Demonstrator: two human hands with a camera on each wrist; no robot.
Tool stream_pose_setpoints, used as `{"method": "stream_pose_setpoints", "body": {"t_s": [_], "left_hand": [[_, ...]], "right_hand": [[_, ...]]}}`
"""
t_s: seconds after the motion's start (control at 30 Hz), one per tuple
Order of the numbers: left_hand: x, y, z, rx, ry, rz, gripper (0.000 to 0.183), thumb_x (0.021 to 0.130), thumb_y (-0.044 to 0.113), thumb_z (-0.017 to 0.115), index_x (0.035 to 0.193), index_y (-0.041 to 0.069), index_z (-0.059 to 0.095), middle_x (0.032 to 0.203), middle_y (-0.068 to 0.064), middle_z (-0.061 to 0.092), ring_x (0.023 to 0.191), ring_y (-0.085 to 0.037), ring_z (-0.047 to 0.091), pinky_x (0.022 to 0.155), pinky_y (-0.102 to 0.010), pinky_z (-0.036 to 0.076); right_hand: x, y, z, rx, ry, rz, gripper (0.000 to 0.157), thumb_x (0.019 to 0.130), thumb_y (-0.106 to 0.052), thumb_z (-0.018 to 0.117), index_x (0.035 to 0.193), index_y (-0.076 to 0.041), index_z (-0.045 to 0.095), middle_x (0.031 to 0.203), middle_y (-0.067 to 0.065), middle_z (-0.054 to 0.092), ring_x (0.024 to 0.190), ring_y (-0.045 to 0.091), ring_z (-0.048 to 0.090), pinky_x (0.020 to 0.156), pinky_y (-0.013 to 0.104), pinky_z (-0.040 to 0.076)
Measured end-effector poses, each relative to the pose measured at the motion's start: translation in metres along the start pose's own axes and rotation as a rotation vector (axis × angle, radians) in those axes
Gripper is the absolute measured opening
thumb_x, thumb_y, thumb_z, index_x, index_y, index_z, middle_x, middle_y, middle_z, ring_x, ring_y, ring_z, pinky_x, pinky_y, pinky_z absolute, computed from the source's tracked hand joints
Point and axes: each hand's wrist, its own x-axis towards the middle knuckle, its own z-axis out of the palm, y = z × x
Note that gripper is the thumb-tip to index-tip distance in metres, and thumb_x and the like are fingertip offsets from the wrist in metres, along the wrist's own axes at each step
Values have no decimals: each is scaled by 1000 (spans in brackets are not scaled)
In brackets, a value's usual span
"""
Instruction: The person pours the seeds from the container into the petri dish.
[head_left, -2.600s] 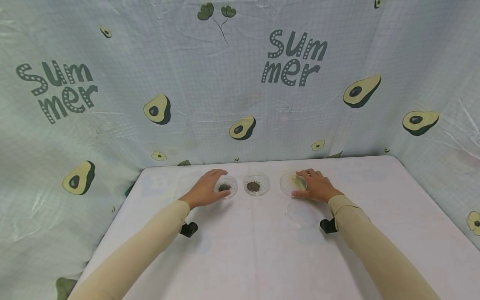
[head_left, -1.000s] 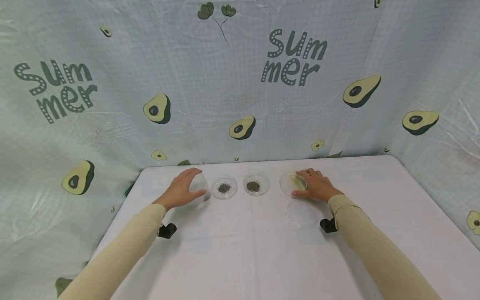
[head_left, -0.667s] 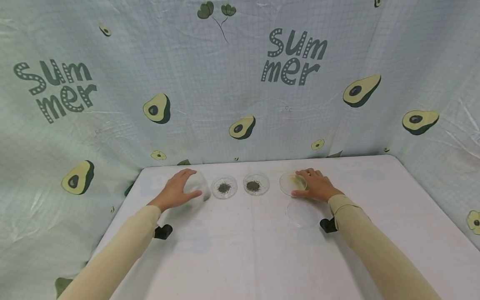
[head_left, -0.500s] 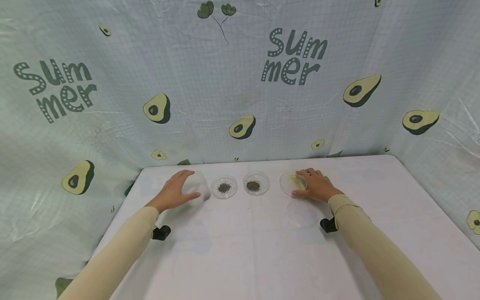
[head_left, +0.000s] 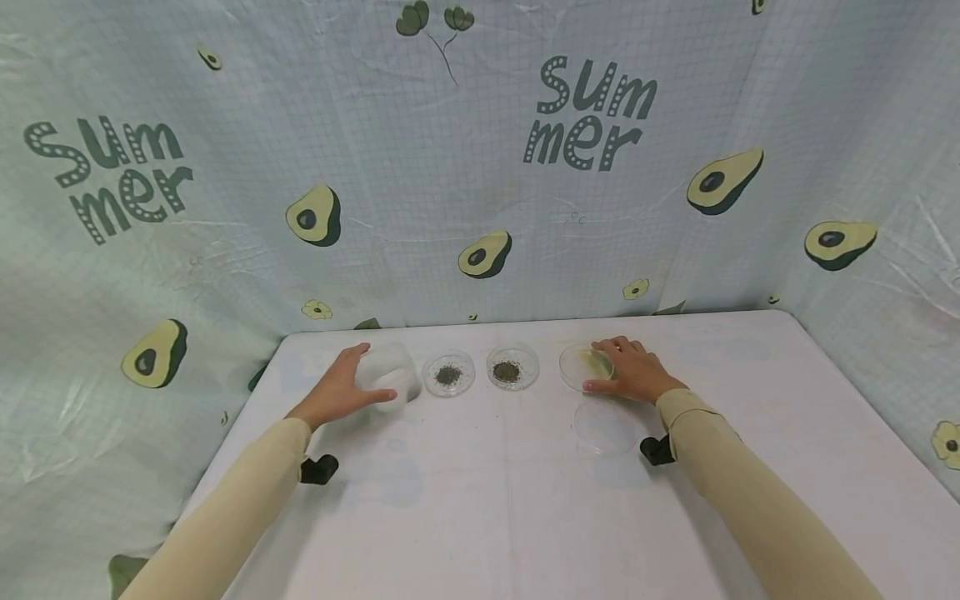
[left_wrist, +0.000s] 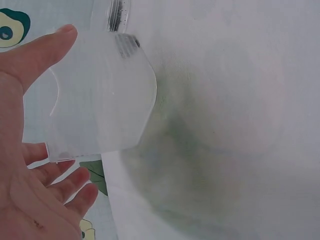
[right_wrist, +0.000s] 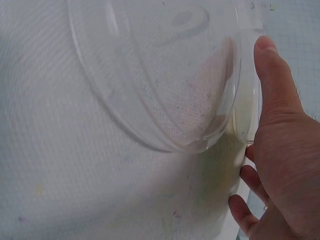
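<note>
My left hand (head_left: 335,390) is spread beside a clear plastic container (head_left: 396,377) at the back left. In the left wrist view the thumb (left_wrist: 50,45) stands out straight and the fingertips lie behind the container's lower edge. My right hand (head_left: 636,373) grips the rim of a clear petri dish (head_left: 579,367), its thumb at the near side and its fingers at the far side. A yellowish tint shows in that dish. Just nearer lies a clear round lid (head_left: 603,429), large in the right wrist view.
Two petri dishes, a left one (head_left: 449,380) and a middle one (head_left: 513,373), stand between the hands. Each holds a small heap of dark crumbly bits. Behind the white-covered table (head_left: 465,517) hangs a curtain (head_left: 405,150) printed with avocados and lettering.
My left hand has moved left from the left petri dish to the clear container, then drawn further back, baring more of the container. My right hand has kept its place at its dish.
</note>
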Motion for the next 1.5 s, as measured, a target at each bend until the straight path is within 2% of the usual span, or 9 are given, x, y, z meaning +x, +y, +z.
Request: {"method": "stream_pose_setpoints", "body": {"t_s": [0.33,0.6,0.73,0.97,1.2,1.5], "left_hand": [[2,-6,2,-42,2,-29,108,79,51,74,154,5,12,158,-25,14,142,-45,24,111,-64,28],[3,-8,6,-104,18,-34,104,79,46,76,152,6,14,155,-20,26,139,-42,31,109,-62,33],[3,-7,6,-139,22,-25,98,82,40,75,150,6,14,153,-19,31,136,-43,35,107,-60,36],[3,-5,4,-175,39,9,95,83,35,75,149,6,13,151,-19,33,134,-47,37,108,-59,36],[3,1,0,-185,62,48,96,83,32,75,150,6,12,149,-20,34,137,-41,36,110,-56,36],[5,7,-1,-205,84,59,96,82,28,76,151,9,12,149,-19,33,139,-38,33,108,-54,40]], "right_hand": [[-2,-1,-1,5,3,-6,83,81,-57,69,144,-11,41,142,23,40,129,44,38,102,68,34],[-2,-3,-2,11,-6,-4,83,82,-57,69,145,-10,40,141,23,40,128,44,38,102,68,33],[-2,-3,-2,9,-8,0,84,81,-57,69,145,-10,40,141,23,40,128,44,38,103,68,33],[0,-1,-1,-3,-8,-4,84,81,-57,68,145,-10,41,141,23,40,128,44,39,102,68,34],[0,0,-1,5,-9,-11,84,82,-57,68,145,-10,40,142,23,40,129,44,38,102,69,33],[-1,0,0,11,-4,-7,83,82,-56,68,145,-10,40,142,23,39,128,44,38,102,68,33]]}}
